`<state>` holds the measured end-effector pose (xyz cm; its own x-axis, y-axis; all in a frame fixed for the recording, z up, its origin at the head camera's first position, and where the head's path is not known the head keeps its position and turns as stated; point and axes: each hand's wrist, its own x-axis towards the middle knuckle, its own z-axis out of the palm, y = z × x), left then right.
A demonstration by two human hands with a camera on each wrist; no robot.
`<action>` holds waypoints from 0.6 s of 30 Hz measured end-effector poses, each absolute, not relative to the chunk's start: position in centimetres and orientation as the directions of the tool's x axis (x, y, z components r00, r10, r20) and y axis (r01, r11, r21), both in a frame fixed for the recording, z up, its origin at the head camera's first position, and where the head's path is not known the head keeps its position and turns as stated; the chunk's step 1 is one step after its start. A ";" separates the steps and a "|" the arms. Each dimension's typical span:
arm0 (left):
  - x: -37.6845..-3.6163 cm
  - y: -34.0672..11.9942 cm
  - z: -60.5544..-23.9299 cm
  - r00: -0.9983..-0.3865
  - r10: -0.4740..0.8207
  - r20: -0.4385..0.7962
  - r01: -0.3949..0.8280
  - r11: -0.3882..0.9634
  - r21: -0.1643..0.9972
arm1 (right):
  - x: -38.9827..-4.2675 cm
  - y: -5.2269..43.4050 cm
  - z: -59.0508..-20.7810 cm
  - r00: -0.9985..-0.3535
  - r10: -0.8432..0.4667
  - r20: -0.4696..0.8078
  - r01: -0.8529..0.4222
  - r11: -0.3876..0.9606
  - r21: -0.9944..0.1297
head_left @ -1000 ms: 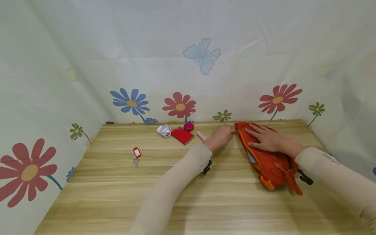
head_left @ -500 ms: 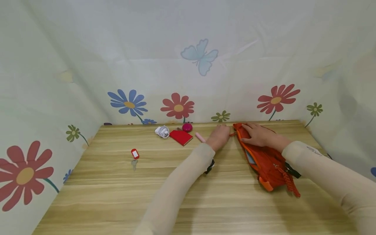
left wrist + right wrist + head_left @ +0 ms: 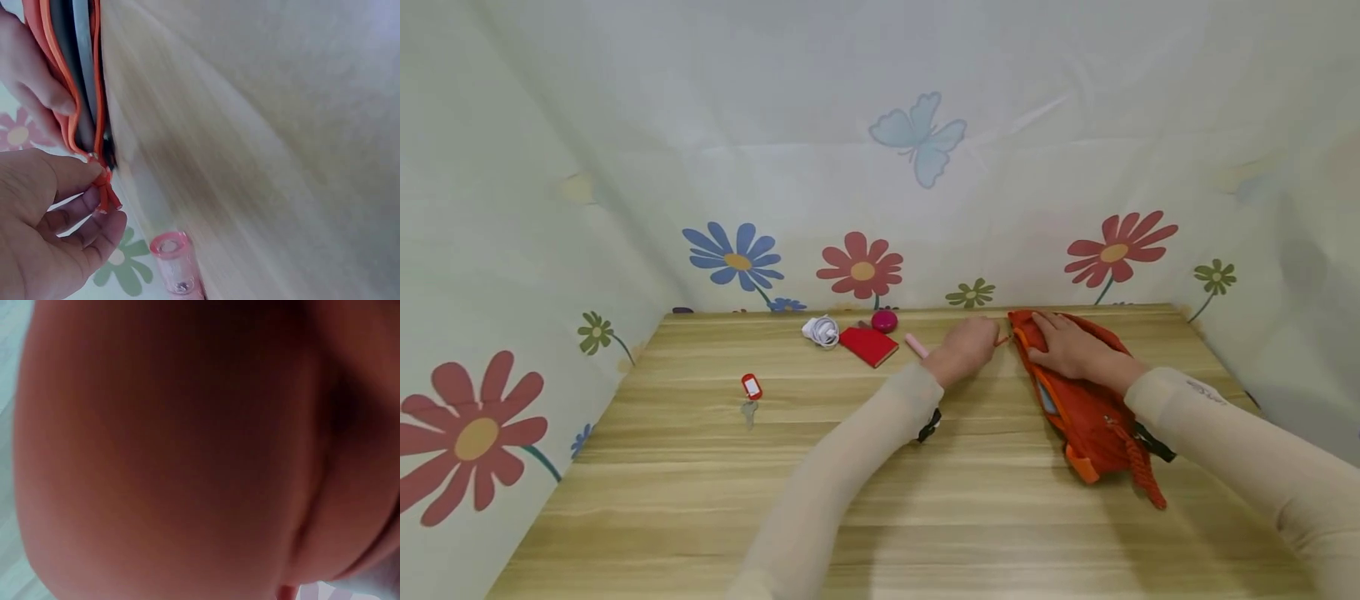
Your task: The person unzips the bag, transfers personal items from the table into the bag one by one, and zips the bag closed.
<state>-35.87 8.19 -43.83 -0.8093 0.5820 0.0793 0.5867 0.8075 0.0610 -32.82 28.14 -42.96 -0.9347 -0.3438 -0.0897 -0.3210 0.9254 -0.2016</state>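
An orange-red backpack (image 3: 1097, 417) lies on the right of the table, its zip partly open along the left side with a grey lining showing. At the bag's far end my left hand (image 3: 966, 346) pinches the zip's cord pull (image 3: 105, 187) between thumb and fingers; the pull stands out from the bag's corner. My right hand (image 3: 1071, 346) rests flat on the upper part of the bag, thumb beside the orange zip edge (image 3: 69, 94). The right wrist view is filled by a blurred close-up of that hand.
Left of my left hand lie a pink tube (image 3: 916, 345), a red notebook (image 3: 868, 345), a round magenta case (image 3: 884, 321) and a coiled white cable with charger (image 3: 822, 331). A key with a red tag (image 3: 751, 387) lies farther left. A flowered curtain (image 3: 820, 167) borders the table.
My right hand has slid toward the bag's far end and its fingers have drawn closer together. My left hand keeps its pinch on the zip pull in about the same place.
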 end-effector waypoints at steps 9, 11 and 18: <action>-35.4 8.1 -44.7 -0.800 0.595 0.078 0.600 0.797 0.071 | -31.7 30.8 -42.1 -0.823 -0.554 -0.130 -0.515 0.822 -0.242; -35.5 7.9 -44.9 -0.797 0.599 0.078 0.604 0.792 0.088 | -31.3 31.3 -41.1 -0.792 -0.580 -0.189 -0.542 0.812 -0.216; -35.7 8.0 -44.5 -0.776 0.621 0.110 0.629 0.773 0.081 | -31.4 31.3 -38.5 -0.698 -0.634 -0.332 -0.596 0.772 -0.222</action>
<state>-35.74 8.01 -44.51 -0.7763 0.6206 0.1105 0.6294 0.7728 0.0810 -31.38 31.26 -38.46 -0.6982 -0.6341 -0.3323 -0.5956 0.7720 -0.2219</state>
